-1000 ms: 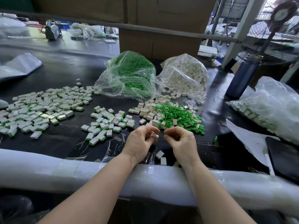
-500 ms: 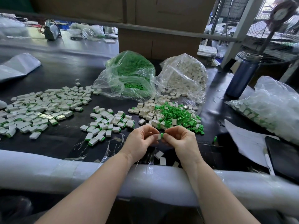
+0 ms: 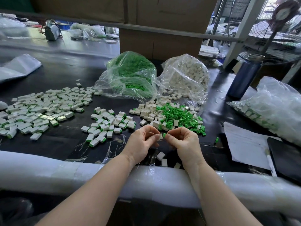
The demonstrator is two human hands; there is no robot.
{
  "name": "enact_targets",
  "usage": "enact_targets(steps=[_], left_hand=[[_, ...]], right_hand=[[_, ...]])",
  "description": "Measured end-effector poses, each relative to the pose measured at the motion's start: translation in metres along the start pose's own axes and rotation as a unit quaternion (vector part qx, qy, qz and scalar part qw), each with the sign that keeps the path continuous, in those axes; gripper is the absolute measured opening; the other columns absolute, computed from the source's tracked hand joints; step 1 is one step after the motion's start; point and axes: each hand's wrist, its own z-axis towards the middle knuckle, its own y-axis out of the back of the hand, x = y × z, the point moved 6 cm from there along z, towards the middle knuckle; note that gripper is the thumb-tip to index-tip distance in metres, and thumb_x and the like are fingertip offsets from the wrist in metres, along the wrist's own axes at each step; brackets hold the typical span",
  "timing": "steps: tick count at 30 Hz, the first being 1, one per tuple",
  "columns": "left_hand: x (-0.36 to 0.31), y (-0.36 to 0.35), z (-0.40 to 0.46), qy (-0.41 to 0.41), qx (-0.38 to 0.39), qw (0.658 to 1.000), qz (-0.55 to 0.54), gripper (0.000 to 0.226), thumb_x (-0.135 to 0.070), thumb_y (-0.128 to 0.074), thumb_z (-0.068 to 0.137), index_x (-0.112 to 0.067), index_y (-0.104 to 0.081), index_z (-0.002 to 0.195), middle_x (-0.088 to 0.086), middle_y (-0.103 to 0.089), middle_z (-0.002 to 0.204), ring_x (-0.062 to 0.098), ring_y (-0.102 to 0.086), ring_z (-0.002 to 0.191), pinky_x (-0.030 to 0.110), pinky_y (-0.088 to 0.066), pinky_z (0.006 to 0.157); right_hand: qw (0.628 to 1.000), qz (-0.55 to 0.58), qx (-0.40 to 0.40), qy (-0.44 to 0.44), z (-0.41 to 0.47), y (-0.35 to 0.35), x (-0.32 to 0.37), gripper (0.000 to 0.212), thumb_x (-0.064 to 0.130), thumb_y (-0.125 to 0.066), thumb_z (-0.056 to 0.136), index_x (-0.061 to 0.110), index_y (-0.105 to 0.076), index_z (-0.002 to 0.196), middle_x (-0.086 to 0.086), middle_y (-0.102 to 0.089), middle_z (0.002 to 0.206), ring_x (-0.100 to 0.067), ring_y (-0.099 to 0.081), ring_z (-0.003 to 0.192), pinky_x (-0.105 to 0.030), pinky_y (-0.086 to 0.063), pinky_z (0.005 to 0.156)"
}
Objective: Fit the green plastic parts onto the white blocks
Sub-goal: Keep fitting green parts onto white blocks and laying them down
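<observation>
Head view, progress: many finished white rectangular blocks with green plastic ends (image 3: 40, 110) lie spread on the black work surface (image 3: 65, 75) at the left; a smaller finished group (image 3: 110, 121) lies nearer the centre.
Head view, remaining stock: a loose heap of small green plastic parts (image 3: 179, 116) and a cluster of bare white plastic blocks (image 3: 148, 111) lie just beyond the hands; a clear bag of green parts (image 3: 130, 74) and a clear bag of white blocks (image 3: 187, 74) stand behind, both appearing well filled.
Head view, judgement: a good share is done, but far more appears left than finished.
Head view, left hand (image 3: 143, 141): fingers curled, pinching a single white block (image 3: 160, 136) at its tips.
Head view, right hand (image 3: 184, 139): fingers curled, pinching a single green part (image 3: 164, 135) at its tips.
Head view, relation: the two hands are close together above the near edge of the surface; the green part is just beside the block's end, and whether it is seated cannot be told.
Head view, spares: three bare white blocks (image 3: 162, 159) lie on the surface below the hands.
</observation>
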Motion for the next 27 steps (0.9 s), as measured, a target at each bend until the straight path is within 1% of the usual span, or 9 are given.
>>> enact_targets(steps=[3,8,11,13,17,21,24,25,27], left_hand=[[0.001,0.000,0.001,0.004,0.002,1.000,0.004,0.015,-0.007,-0.057,0.090,-0.019,-0.059,0.081,-0.001,-0.067,0.076,0.010,-0.066,0.065,0.028,-0.056,0.075],[0.002,0.000,0.001,0.004,0.004,1.000,0.012,0.014,-0.006,-0.057,0.090,-0.017,-0.060,0.082,0.007,-0.066,0.080,0.016,-0.066,0.070,0.036,-0.056,0.081],[0.002,0.000,0.001,0.001,-0.001,1.000,0.010,0.015,-0.005,-0.057,0.090,-0.016,-0.060,0.082,0.008,-0.066,0.081,0.020,-0.065,0.075,0.043,-0.055,0.083],[0.001,0.000,0.000,-0.003,-0.002,1.000,0.013,0.016,-0.004,-0.057,0.089,-0.018,-0.062,0.082,0.008,-0.066,0.083,0.021,-0.064,0.080,0.043,-0.055,0.084],[-0.001,-0.001,0.000,0.000,0.004,1.000,0.016,0.017,-0.004,-0.057,0.089,-0.018,-0.064,0.084,0.013,-0.068,0.091,0.028,-0.066,0.086,0.042,-0.056,0.081],[-0.001,-0.001,0.000,-0.005,0.006,1.000,0.014,0.017,-0.003,-0.056,0.090,-0.017,-0.063,0.083,0.013,-0.066,0.085,0.024,-0.063,0.075,0.037,-0.058,0.072],[-0.001,0.000,0.001,-0.006,0.001,1.000,0.005,0.017,-0.003,-0.056,0.090,-0.016,-0.063,0.082,0.008,-0.065,0.079,0.022,-0.061,0.070,0.033,-0.058,0.066],[0.000,0.001,0.001,-0.006,0.000,1.000,0.003,0.017,-0.003,-0.056,0.090,-0.016,-0.063,0.082,0.007,-0.065,0.078,0.022,-0.061,0.069,0.033,-0.058,0.065],[0.001,0.001,0.001,-0.006,-0.002,1.000,0.001,0.017,-0.003,-0.056,0.090,-0.016,-0.063,0.082,0.005,-0.065,0.076,0.023,-0.061,0.069,0.034,-0.058,0.065]], right_hand=[[1.000,0.015,0.003,-0.002,0.000,0.001,0.000,0.012,0.003,-0.073,0.076,0.012,-0.065,0.073,-0.001,-0.065,0.063,-0.011,-0.058,0.058,-0.023,-0.048,0.055],[0.999,-0.028,0.029,0.006,0.000,-0.005,0.000,0.015,0.004,-0.075,0.075,0.014,-0.064,0.070,0.002,-0.064,0.062,-0.007,-0.058,0.058,-0.024,-0.049,0.058],[0.999,-0.018,0.032,0.001,-0.001,-0.004,0.000,0.014,0.003,-0.073,0.076,0.013,-0.066,0.070,-0.003,-0.066,0.065,-0.015,-0.060,0.063,-0.036,-0.052,0.065],[0.999,-0.013,0.032,0.003,0.000,-0.005,0.000,0.016,0.000,-0.071,0.077,0.013,-0.066,0.069,-0.007,-0.065,0.067,-0.020,-0.060,0.065,-0.040,-0.052,0.067],[0.999,-0.018,0.039,0.004,0.000,-0.007,0.001,0.019,-0.004,-0.068,0.078,0.012,-0.063,0.070,-0.011,-0.064,0.069,-0.021,-0.058,0.065,-0.038,-0.051,0.064],[0.998,-0.032,0.045,0.004,-0.001,-0.008,0.001,0.017,-0.003,-0.070,0.078,0.012,-0.064,0.073,-0.005,-0.065,0.067,-0.016,-0.061,0.064,-0.034,-0.054,0.062],[0.998,-0.041,0.039,0.013,-0.002,-0.008,0.004,0.017,-0.002,-0.071,0.077,0.013,-0.065,0.072,-0.002,-0.065,0.065,-0.013,-0.060,0.060,-0.026,-0.053,0.056],[0.998,-0.045,0.032,0.019,-0.002,-0.008,0.005,0.018,-0.001,-0.071,0.077,0.014,-0.065,0.071,-0.002,-0.065,0.064,-0.012,-0.059,0.059,-0.026,-0.053,0.056],[0.998,-0.050,0.021,0.027,-0.002,-0.007,0.006,0.019,0.000,-0.072,0.077,0.016,-0.065,0.070,-0.002,-0.065,0.065,-0.013,-0.059,0.060,-0.029,-0.052,0.057]])
